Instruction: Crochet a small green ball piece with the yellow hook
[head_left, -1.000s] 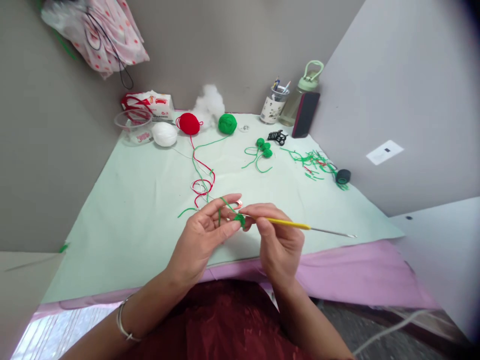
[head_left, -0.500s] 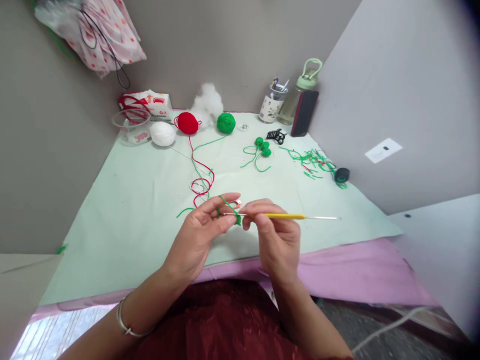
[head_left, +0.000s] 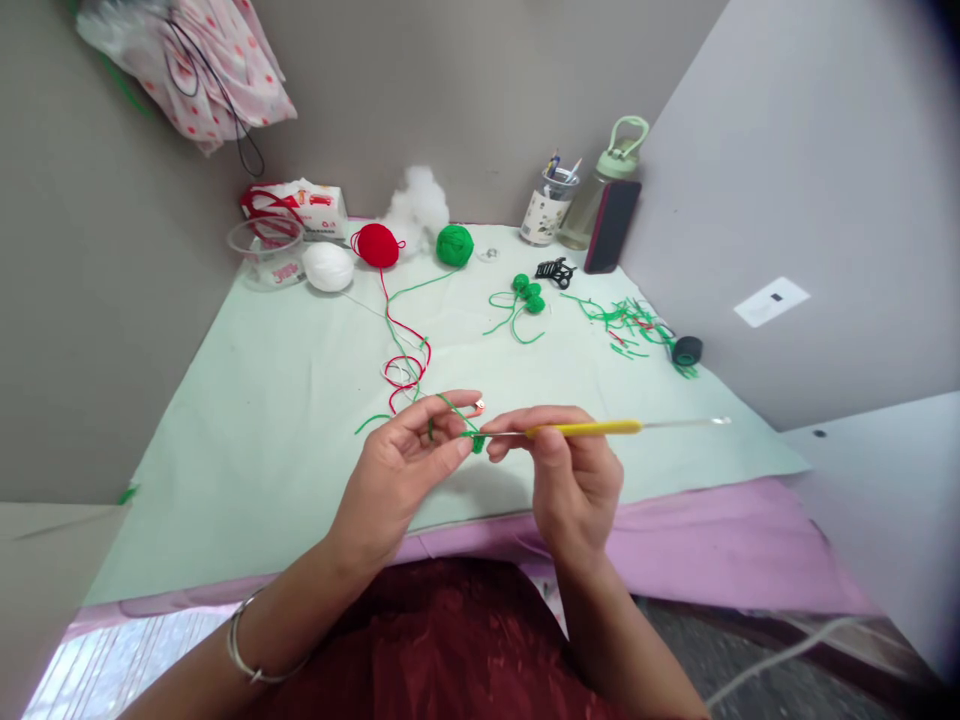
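Observation:
My left hand (head_left: 409,465) pinches a small green crochet piece (head_left: 477,442) between thumb and fingers, with green yarn looped over its forefinger. My right hand (head_left: 574,472) grips a yellow-handled crochet hook (head_left: 600,428), whose metal tip points left into the green piece. Both hands hover above the near edge of the pale green mat (head_left: 285,420). The green yarn runs back across the mat to a green yarn ball (head_left: 454,245).
Red (head_left: 378,246) and white (head_left: 328,267) yarn balls, white stuffing (head_left: 417,205), a clear plastic cup (head_left: 267,250) and a tissue pack lie at the back. A pen cup (head_left: 545,210), water bottle (head_left: 600,185), phone, hair clip, small green balls (head_left: 528,293) and yarn scraps (head_left: 630,325) are at the right.
My right hand has drawn the hook a little to the right and levelled it. The left hand keeps its pinch on the green piece, nearly still.

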